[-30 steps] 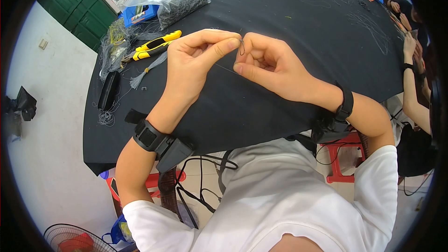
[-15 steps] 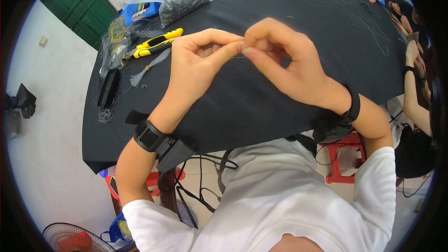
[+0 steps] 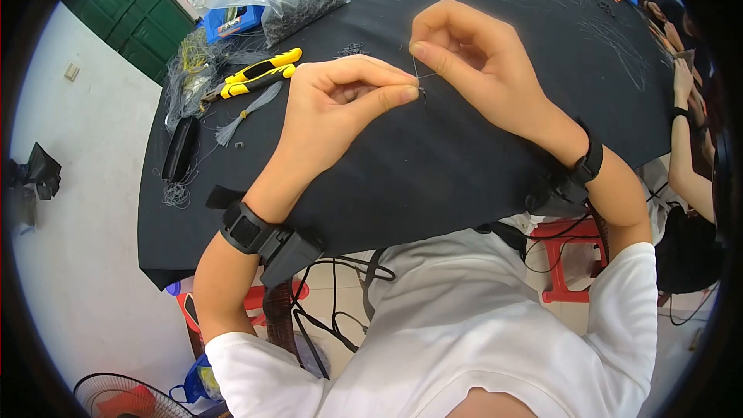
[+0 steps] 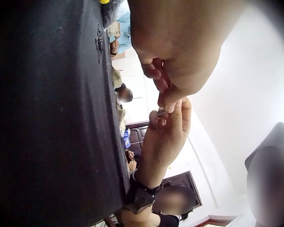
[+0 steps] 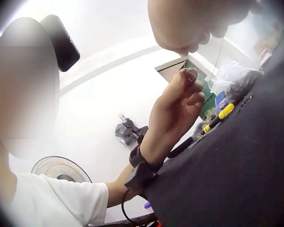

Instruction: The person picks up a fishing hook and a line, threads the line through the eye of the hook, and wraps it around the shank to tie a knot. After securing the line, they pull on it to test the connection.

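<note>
Between thumb and forefinger, my left hand [image 3: 333,104] pinches a small dark hook [image 3: 423,95], whose lower end sticks out past the thumb tip. A thin line [image 3: 416,66] runs up from it to my right hand [image 3: 476,50], which pinches the strand between thumb and curled forefinger. Another strand crosses sideways toward the right palm. Both hands are raised above the black-covered table [image 3: 387,186]. In the left wrist view, the right hand [image 4: 163,142] overlaps the left fingertips. The right wrist view shows the left hand [image 5: 177,101] with its fingers curled in.
Yellow-and-black pliers [image 3: 267,66] lie left of a small dark pile [image 3: 352,49]. Nearby are a tied bundle of line [image 3: 246,114], a black case [image 3: 180,149] and tangled line [image 3: 190,70]. A clear bag [image 3: 302,11] of dark pieces stands behind, beside a blue box [image 3: 232,23].
The right hand closed in on the left fingertips, then moved up and away, drawing the line taut. The left hand shifted slightly right and down, and the hook's end now points downward.
</note>
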`<state>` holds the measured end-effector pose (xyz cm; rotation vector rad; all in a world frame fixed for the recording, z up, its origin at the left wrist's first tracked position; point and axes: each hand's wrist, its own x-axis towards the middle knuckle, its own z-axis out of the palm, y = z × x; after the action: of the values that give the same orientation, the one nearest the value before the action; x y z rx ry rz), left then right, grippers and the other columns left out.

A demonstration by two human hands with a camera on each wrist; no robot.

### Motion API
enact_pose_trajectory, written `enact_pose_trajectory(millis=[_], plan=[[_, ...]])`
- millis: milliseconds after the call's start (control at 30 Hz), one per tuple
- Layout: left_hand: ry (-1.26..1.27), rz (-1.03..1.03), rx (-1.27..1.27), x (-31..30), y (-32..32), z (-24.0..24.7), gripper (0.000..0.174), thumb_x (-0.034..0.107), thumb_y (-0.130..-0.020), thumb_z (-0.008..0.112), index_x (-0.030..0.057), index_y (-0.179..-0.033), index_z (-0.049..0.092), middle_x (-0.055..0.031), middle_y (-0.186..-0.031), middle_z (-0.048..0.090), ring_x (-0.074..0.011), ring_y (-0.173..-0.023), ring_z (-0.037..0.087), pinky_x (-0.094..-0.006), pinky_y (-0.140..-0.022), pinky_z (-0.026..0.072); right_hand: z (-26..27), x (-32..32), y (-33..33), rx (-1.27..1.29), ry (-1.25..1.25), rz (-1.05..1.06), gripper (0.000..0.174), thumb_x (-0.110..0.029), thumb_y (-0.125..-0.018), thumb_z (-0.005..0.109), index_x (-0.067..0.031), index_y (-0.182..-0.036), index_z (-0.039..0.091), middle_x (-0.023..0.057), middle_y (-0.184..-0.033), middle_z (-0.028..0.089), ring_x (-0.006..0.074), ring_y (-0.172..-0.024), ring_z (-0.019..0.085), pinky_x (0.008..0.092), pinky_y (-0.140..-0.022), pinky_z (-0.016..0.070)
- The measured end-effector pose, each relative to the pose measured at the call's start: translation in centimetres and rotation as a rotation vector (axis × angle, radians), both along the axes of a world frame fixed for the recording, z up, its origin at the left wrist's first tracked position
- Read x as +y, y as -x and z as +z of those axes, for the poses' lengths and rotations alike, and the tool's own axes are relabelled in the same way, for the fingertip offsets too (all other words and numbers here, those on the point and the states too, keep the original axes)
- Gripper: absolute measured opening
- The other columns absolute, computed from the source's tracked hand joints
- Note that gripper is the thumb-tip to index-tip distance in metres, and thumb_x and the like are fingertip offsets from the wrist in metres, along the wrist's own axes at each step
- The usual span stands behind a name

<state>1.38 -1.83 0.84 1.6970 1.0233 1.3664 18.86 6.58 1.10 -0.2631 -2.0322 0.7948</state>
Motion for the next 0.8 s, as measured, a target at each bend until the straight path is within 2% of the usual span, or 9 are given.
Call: enact_pose_trajectory(millis=[100, 233, 400, 533, 567, 667, 800], plan=[[-0.029, 0.043, 0.001, -0.1, 0.0, 0.1, 0.009, -0.003, -0.076, 0.065, -0.003, -0.085, 0.067, -0.0109, -0.091, 0.065, -0.014, -0.083, 0.061, -0.0241, -0.076, 0.0475, -0.4, 0.4, 0.1, -0.041, 0.121, 0.012, 0.006, -0.01, -0.083, 0.058, -0.0038, -0.084, 0.057, -0.0064, -0.058, 0.042, 0.0016, -0.052, 0.034, 0.0198, -0.048, 0.0277], [-0.101, 0.071, -0.072, 0.1, 0.0, -0.1, 0.011, -0.003, -0.077, 0.066, -0.0042, -0.088, 0.066, -0.0103, -0.086, 0.066, -0.0116, -0.077, 0.062, -0.0216, -0.072, 0.0495, -1.0, 0.3, 0.3, -0.083, 0.291, 0.122, 0.008, -0.011, -0.085, 0.057, -0.0025, -0.084, 0.056, -0.0074, -0.058, 0.043, -0.0001, -0.053, 0.035, 0.0186, -0.048, 0.0281], [-0.097, 0.078, -0.122, 0.2, 0.1, -0.2, 0.012, -0.001, -0.078, 0.065, -0.0042, -0.089, 0.066, -0.01, -0.086, 0.066, -0.0112, -0.078, 0.061, -0.0216, -0.073, 0.0488, -1.4, -1.3, 0.5, -0.137, 0.481, 0.265, 0.007, -0.009, -0.086, 0.056, -0.0027, -0.085, 0.053, -0.0073, -0.059, 0.043, -0.0006, -0.053, 0.035, 0.0183, -0.047, 0.028], [-0.058, 0.15, -0.185, 0.3, 0.1, -0.4, 0.013, 0.001, -0.078, 0.066, -0.0037, -0.09, 0.066, -0.0094, -0.085, 0.066, -0.0107, -0.078, 0.061, -0.0214, -0.073, 0.0481, -1.5, -2.7, 0.5, -0.12, 0.223, 0.185, 0.007, -0.005, -0.083, 0.056, -0.0047, -0.08, 0.049, -0.0049, -0.058, 0.043, 0.0029, -0.051, 0.034, 0.0208, -0.047, 0.0282], [-0.052, 0.149, -0.194, 0.3, 0.1, -0.4, 0.013, 0.001, -0.079, 0.066, -0.0037, -0.09, 0.067, -0.0093, -0.085, 0.066, -0.0105, -0.078, 0.061, -0.0212, -0.073, 0.048, -1.2, -3.0, 0.4, -0.12, 0.179, 0.15, 0.009, -0.003, -0.08, 0.057, -0.0052, -0.078, 0.048, -0.0019, -0.057, 0.043, 0.0064, -0.049, 0.035, 0.0226, -0.047, 0.0299], [-0.028, 0.137, -0.222, 0.3, 0.0, -0.4, 0.013, 0.001, -0.079, 0.065, -0.0036, -0.09, 0.067, -0.0091, -0.084, 0.066, -0.01, -0.077, 0.061, -0.0208, -0.072, 0.0477, -0.7, -3.1, 0.2, -0.12, -0.031, 0.075, 0.008, -0.003, -0.079, 0.058, -0.005, -0.08, 0.051, 0.0008, -0.058, 0.044, 0.0088, -0.049, 0.039, 0.0237, -0.047, 0.0329], [0.013, 0.089, -0.238, 0.2, -0.2, -0.4, 0.012, 0.001, -0.078, 0.066, -0.0038, -0.089, 0.067, -0.009, -0.083, 0.066, -0.009, -0.077, 0.06, -0.0204, -0.071, 0.0478, 0.2, -3.2, 0.1, -0.036, -0.147, 0.014, 0.009, -0.002, -0.078, 0.058, -0.005, -0.085, 0.053, 0.0024, -0.059, 0.045, 0.0107, -0.05, 0.042, 0.0242, -0.047, 0.0356]])
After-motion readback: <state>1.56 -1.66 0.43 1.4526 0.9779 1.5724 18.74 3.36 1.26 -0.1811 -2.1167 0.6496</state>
